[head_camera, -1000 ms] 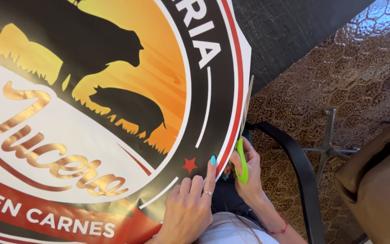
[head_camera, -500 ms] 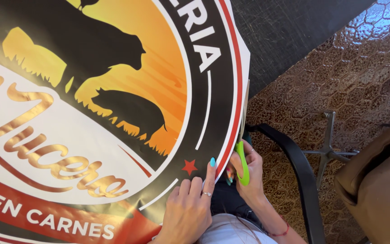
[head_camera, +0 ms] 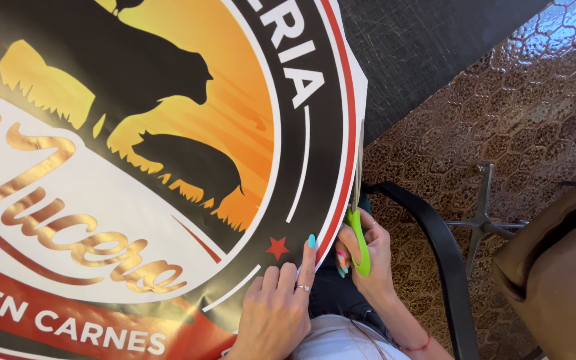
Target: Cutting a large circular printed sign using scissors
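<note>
Open floor (head_camera: 501, 113) right of the sign (head_camera: 168, 167). Chair arm (head_camera: 435, 247) and brown seat (head_camera: 555, 267) crowd the right hand (head_camera: 365, 257); tabletop (head_camera: 421, 47) bare above.

A dark, scratched worktop (head_camera: 428, 47) carries a big round printed sign (head_camera: 168, 167), whose edge overhangs it.

My left hand (head_camera: 276, 310) lies flat, palm down, fingers together and stretched forward, the forefinger reaching farthest. My right hand (head_camera: 367, 257) sits just right of it, curled closed around green scissors (head_camera: 358, 237), wrist bent back toward my body.
</note>
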